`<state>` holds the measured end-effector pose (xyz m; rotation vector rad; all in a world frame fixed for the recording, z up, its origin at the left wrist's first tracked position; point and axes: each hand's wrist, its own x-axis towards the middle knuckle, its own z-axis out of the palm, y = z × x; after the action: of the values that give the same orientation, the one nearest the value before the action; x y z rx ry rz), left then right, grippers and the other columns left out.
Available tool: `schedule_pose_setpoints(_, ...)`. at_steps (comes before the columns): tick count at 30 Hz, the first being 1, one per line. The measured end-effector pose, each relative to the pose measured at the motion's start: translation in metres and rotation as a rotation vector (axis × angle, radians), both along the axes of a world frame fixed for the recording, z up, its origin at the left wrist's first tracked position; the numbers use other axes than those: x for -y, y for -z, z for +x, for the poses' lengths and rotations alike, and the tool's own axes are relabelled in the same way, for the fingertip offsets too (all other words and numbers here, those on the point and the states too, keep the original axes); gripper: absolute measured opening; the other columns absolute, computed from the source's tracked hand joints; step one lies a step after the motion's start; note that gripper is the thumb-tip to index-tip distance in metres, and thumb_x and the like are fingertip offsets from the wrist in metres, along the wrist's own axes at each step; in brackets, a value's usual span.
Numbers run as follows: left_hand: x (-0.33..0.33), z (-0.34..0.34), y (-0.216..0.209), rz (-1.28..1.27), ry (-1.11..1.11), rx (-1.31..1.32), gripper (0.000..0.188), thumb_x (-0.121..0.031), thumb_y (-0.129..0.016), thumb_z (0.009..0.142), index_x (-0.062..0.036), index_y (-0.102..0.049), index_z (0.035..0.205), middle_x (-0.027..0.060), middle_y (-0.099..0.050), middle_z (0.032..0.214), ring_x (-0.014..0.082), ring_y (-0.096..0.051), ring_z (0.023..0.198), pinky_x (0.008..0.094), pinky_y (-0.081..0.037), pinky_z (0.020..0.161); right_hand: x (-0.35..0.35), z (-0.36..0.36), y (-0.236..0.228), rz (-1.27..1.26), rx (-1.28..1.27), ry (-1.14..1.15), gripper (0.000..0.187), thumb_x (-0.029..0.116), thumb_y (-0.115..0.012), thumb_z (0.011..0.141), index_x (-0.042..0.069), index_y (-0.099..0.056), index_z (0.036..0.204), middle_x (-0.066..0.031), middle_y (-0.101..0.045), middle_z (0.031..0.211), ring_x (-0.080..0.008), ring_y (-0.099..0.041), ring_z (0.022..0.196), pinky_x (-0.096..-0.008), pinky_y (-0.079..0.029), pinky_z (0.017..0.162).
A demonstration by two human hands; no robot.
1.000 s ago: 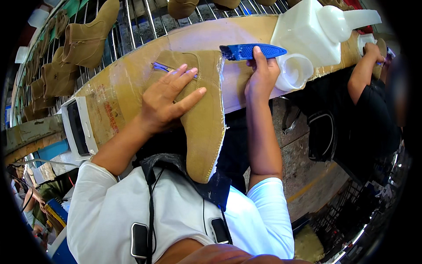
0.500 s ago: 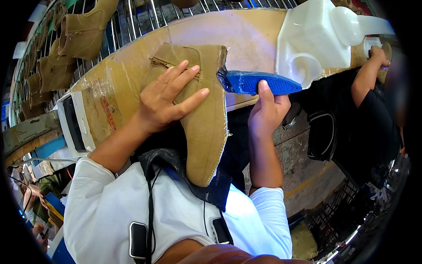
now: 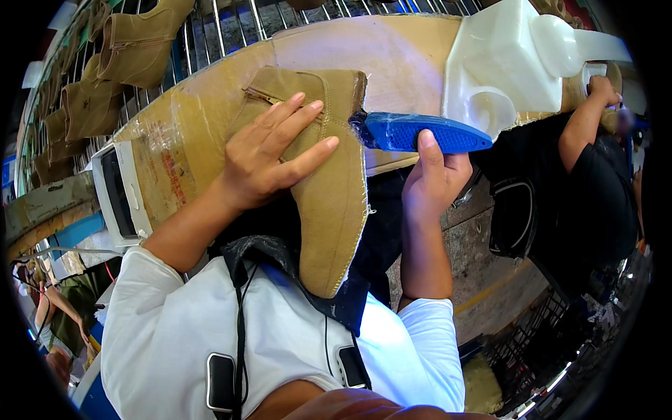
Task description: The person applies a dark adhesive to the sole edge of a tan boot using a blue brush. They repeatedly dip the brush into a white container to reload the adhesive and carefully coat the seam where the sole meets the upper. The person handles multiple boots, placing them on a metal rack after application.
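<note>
A tan suede ankle boot (image 3: 330,210) lies on its side, its shaft over the brown worktop and its toe toward my lap. My left hand (image 3: 262,157) holds it down, fingers spread across the side near the zipper; the palm side is hidden. My right hand (image 3: 435,182) grips a blue-handled brush (image 3: 392,131), thumb on top of the handle. The dark, wet-looking brush tip touches the boot's lower edge near the heel. White stitching runs along that edge toward the toe, and a brown band shows at the heel end.
A white plastic container (image 3: 500,59) with a round opening stands at the worktop's (image 3: 378,45) right end. Several similar boots (image 3: 136,49) hang on a metal rack at the far left. A white-edged box (image 3: 119,192) is left of my arm. Another person (image 3: 602,175) works at right.
The boot and both my hands have shifted slightly right. The brush tip has slid a little along the boot's heel edge, uncovering the brown band there.
</note>
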<state>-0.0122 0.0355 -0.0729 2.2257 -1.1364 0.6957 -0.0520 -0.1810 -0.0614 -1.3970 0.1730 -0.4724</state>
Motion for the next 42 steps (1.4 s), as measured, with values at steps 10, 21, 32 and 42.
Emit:
schedule_pose_setpoints(10,0.001,0.001,-0.001,0.014,-0.011,0.026,0.035,-0.019,-0.062,0.075,-0.0220,-0.061,0.110,0.0141,-0.058,0.117,0.0316,-0.060,0.102,0.0370,-0.052,0.081,0.010,-0.010,-0.013,-0.095,0.099,-0.136,0.019,0.005,-0.062,0.079,-0.007,-0.057,0.092,-0.0105,-0.058,0.090,-0.0131,-0.052,0.081,-0.0261,-0.042,0.075)
schedule_pose_setpoints(21,0.001,0.004,-0.012,0.059,0.044,-0.034,0.045,-0.017,-0.072,0.066,-0.0127,-0.059,0.109,0.0203,-0.058,0.114,0.0366,-0.058,0.105,0.0416,-0.050,0.085,0.017,-0.015,-0.028,-0.126,0.002,-0.141,0.025,0.010,-0.060,0.079,-0.009,-0.056,0.094,-0.0145,-0.057,0.093,-0.0171,-0.052,0.084,-0.0282,-0.041,0.079)
schedule_pose_setpoints(32,0.006,0.008,-0.027,0.039,0.019,-0.134,0.052,-0.017,-0.070,0.064,-0.0245,-0.060,0.115,0.0127,-0.057,0.116,0.0318,-0.060,0.101,0.0370,-0.051,0.080,0.029,-0.035,-0.066,-0.117,0.141,-0.234,0.028,0.021,-0.063,0.079,-0.005,-0.056,0.086,-0.0130,-0.054,0.079,-0.0166,-0.050,0.072,-0.0264,-0.038,0.060)
schedule_pose_setpoints(42,0.007,0.016,-0.038,0.136,0.032,-0.138,0.064,-0.014,-0.070,0.060,-0.0301,-0.057,0.121,0.0126,-0.057,0.116,0.0291,-0.061,0.100,0.0347,-0.050,0.080,0.032,-0.038,-0.084,-0.110,0.263,-0.428,0.028,0.024,-0.073,0.071,-0.002,-0.063,0.076,-0.0107,-0.058,0.073,-0.0157,-0.050,0.062,-0.0269,-0.038,0.054)
